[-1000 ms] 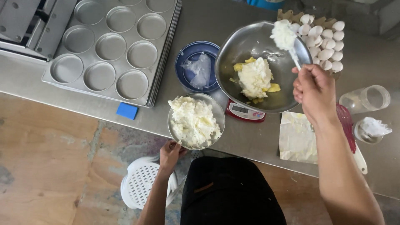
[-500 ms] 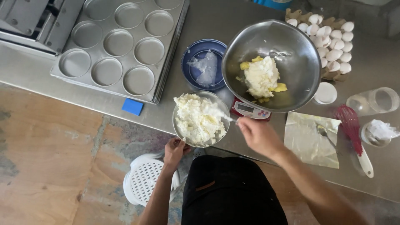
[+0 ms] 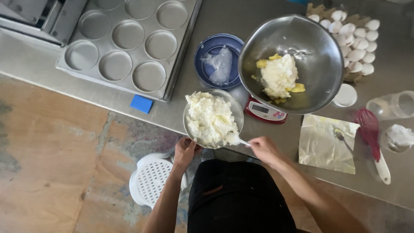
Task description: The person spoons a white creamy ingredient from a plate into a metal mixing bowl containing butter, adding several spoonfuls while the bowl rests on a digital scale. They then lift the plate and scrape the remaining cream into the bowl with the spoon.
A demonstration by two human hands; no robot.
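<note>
We steady the small bowl [image 3: 213, 118] of white fat at the tabletop [image 3: 207, 17] edge, below the scale [image 3: 265, 111], left hand [image 3: 186, 151] grip clasping its rim, right hand [image 3: 264, 149] grip pinching a spoon [image 3: 238, 140] dug in to scoop.

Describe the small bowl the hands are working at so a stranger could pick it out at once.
Start at the steel counter and find the big metal mixing bowl sitting on the red scale. Just left of the scale, at the counter's near edge, is the small metal bowl. It alone is heaped with crumbly white fat, held by the left hand, while the right hand digs a spoon in.
</note>
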